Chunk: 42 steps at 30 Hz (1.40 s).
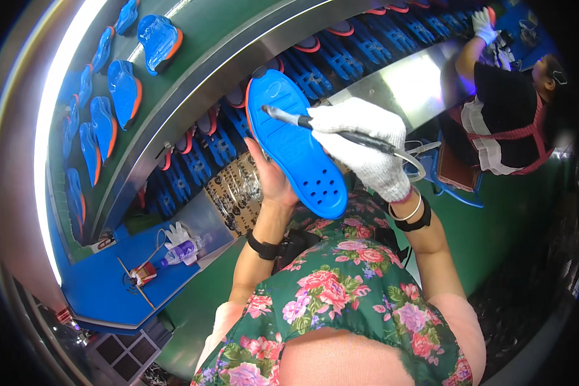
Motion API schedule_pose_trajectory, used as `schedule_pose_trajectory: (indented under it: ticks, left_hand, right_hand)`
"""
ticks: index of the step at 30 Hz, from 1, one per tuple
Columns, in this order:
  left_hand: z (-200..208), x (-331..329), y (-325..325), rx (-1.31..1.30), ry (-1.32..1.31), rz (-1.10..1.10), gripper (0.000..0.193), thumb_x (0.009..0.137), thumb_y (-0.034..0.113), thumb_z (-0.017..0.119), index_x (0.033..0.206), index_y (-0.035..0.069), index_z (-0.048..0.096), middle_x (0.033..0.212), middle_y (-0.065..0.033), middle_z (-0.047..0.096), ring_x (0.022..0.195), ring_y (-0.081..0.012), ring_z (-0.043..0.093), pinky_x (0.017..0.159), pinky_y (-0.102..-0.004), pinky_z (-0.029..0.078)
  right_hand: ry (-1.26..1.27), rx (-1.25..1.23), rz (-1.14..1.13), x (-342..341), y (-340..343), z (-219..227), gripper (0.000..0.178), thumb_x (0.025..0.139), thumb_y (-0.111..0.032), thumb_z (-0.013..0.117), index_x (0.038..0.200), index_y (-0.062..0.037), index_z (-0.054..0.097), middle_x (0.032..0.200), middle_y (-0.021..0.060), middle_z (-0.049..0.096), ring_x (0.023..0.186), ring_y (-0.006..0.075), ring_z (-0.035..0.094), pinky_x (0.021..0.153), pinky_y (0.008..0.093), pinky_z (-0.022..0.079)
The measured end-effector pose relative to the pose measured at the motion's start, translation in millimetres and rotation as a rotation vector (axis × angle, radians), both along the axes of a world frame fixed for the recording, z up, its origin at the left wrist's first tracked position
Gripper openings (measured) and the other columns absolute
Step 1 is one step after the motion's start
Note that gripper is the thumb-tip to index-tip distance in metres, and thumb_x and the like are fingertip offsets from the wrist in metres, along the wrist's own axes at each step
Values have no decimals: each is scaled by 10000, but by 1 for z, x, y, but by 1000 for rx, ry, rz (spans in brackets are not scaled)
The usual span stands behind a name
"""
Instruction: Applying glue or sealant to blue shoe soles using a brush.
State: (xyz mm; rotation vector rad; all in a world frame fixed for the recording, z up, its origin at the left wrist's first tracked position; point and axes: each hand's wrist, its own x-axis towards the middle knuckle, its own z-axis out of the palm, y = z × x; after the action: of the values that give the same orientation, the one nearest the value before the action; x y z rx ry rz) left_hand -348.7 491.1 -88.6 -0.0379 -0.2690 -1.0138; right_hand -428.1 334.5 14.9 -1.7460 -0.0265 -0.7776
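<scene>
A blue shoe sole with an orange edge and a cluster of round holes at its lower end lies tilted in front of me. My bare left hand grips it from beneath and along its left side, so some of the fingers are hidden. In a white knit glove, my right hand is closed round a glue brush with a dark handle and a pale hose. The brush tip is over the upper part of the sole; whether it touches, I cannot tell.
Along the far left a green conveyor belt carries several blue soles. Behind the sole runs a rack of blue shoe parts. A blue table holds a bottle and a white glove. A co-worker sits at right.
</scene>
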Motion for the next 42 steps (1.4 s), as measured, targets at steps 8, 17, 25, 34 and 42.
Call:
schedule_pose_trajectory:
  ticks: [8, 17, 25, 34, 42]
  left_hand:
    - [33, -26, -6, 824, -151, 252, 946, 932, 822, 218, 1541, 111, 351, 1511, -92, 460, 1363, -267, 458, 1156, -433, 369]
    - [16, -24, -2, 780, -102, 309, 983, 904, 852, 234, 1577, 139, 285, 1570, -85, 398, 1417, -301, 409, 1189, -476, 319]
    - [-8, -22, 8, 933, -83, 302, 1080, 825, 928, 257, 1520, 106, 353, 1434, -140, 529, 1304, -329, 534, 1117, -503, 417]
    - [-11, -6, 16, 460, -3, 127, 1066, 836, 917, 270, 1517, 101, 354, 1415, -134, 538, 1274, -317, 549, 1101, -499, 431]
    - [-18, 9, 20, 377, 277, 203, 1090, 782, 962, 282, 1357, 55, 474, 1191, -140, 636, 1041, -256, 635, 938, -425, 532]
  right_hand:
    - [-150, -562, -144, 16, 1, -1, 293, 752, -18, 763, 1044, -41, 768, 1010, 129, 750, 854, 262, 705, 744, 359, 566]
    - [-70, -303, -115, 2, 22, -13, 244, 774, -31, 761, 1016, -64, 783, 1009, 120, 759, 890, 274, 713, 770, 381, 569]
    - [-124, -316, 68, -2, 36, -8, 203, 807, -77, 757, 1009, -59, 753, 990, 105, 743, 891, 270, 706, 774, 374, 565]
    - [-124, -407, 54, -8, 38, -23, 214, 807, -87, 757, 1021, -85, 768, 1046, 115, 753, 892, 271, 710, 786, 380, 565]
    - [-127, -450, 24, -11, 29, -27, 259, 799, -47, 749, 1055, -85, 768, 1084, 120, 745, 899, 296, 713, 806, 383, 566]
